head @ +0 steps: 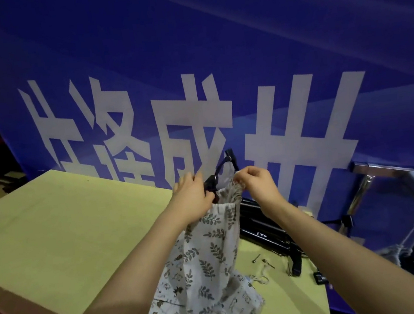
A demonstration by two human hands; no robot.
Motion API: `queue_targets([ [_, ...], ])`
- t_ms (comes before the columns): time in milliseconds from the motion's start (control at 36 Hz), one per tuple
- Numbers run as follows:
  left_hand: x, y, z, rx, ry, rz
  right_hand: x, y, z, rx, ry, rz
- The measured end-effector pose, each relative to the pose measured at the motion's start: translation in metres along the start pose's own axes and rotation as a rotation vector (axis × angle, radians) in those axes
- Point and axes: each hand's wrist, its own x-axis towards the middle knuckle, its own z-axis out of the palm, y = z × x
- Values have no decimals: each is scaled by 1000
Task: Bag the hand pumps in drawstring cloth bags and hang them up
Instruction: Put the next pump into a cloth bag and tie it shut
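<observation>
A white drawstring cloth bag with a grey leaf print stands upright over the table. A black hand pump handle sticks out of its gathered mouth. My left hand grips the left side of the mouth by the pump handle. My right hand pinches the gathered cloth at the right side of the mouth. The pump's body is hidden inside the bag.
The yellow-green table spreads to the left. More black hand pumps lie behind the bag, with small metal needles and a loose cord beside them. A blue banner with white characters hangs behind. A metal stand is at right.
</observation>
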Motion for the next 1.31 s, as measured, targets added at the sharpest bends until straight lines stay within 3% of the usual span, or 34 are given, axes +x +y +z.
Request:
queue_targets([
  [139,3,-3,-5,-87,78,17,3,-5,-1,61,7,-10],
  [306,2,-3,-23,-47,168,133,4,-7,0,-23,48,-155],
  [528,1,-3,-19,289,150,175,3,-2,1,-149,62,-211],
  [639,3,4,-8,271,143,159,1,-4,2,-112,63,-241],
  [806,-1,13,3,213,255,279,-1,-10,0,-176,13,-380],
  [1083,6,23,7,253,263,196,6,-45,-10,6,167,-446],
  [1306,10,37,-1,248,282,148,14,-55,-7,-83,115,-437],
])
